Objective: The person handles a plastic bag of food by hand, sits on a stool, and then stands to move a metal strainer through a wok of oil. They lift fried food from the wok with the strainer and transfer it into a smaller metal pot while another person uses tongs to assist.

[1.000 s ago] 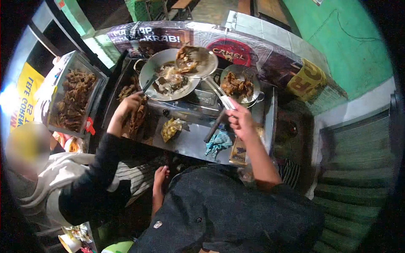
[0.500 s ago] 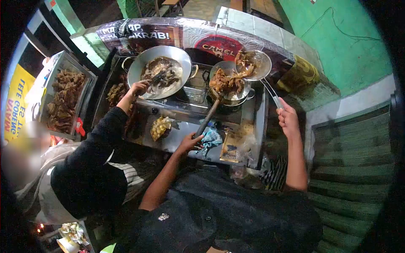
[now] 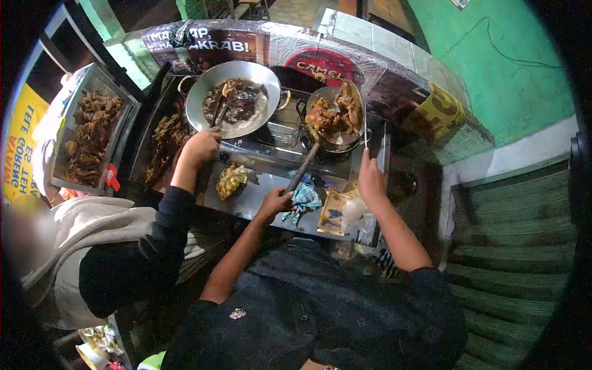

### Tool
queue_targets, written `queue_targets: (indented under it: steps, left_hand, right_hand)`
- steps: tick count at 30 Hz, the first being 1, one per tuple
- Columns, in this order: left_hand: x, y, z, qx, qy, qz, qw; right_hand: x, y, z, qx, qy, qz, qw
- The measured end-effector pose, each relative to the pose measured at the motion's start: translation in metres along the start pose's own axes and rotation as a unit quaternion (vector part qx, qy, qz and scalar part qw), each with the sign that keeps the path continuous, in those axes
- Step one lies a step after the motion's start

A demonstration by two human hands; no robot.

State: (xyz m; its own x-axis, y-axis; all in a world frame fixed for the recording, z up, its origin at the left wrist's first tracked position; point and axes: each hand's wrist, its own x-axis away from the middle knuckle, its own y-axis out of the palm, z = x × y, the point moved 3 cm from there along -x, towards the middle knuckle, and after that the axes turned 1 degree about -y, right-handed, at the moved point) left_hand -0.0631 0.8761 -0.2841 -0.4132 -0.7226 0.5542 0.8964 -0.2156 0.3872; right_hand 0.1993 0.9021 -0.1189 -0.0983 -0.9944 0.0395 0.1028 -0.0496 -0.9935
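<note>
My left hand (image 3: pixel 275 202) is closed round the lower end of a long dark-handled cooking tool (image 3: pixel 302 169). Its far end reaches the smaller pan (image 3: pixel 339 148), where its head is hard to make out against the browned fried chicken (image 3: pixel 333 117). At the pan's right side, my right hand (image 3: pixel 372 185) grips a wire strainer (image 3: pixel 364 117) by its thin handle. The strainer is tipped nearly edge-on, against the chicken pieces. Below my left hand's grip lies a blue checked cloth (image 3: pixel 306 198).
On the left, a co-worker's hand (image 3: pixel 202 148) holds dark tongs (image 3: pixel 219 112) over a large wok (image 3: pixel 270 117) of bubbling oil. A glass case (image 3: pixel 114 157) of fried food stands farther left. A bag of yellow pieces (image 3: pixel 233 182) and a brown packet (image 3: pixel 333 213) lie in front.
My right hand has moved left and the strainer has turned from face-up to edge-on, its chicken now in the pan. The co-worker's tongs now hold a piece above the wok.
</note>
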Motion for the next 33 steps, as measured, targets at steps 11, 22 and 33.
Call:
queue_targets:
  steps: [11,22,33]
  left_hand:
    - [0.007,0.003,0.011,0.003,-0.004,-0.016,1.0]
    - [0.014,0.005,0.018,0.023,-0.016,-0.018,0.999]
    - [-0.034,0.003,0.007,-0.011,-0.08,-0.041,0.996]
  right_hand:
    - [0.031,0.022,-0.037,-0.017,-0.005,0.055,0.998]
    - [0.049,0.04,-0.025,-0.1,0.025,0.102,0.989]
    - [0.052,0.029,0.003,-0.199,0.011,0.1,0.975]
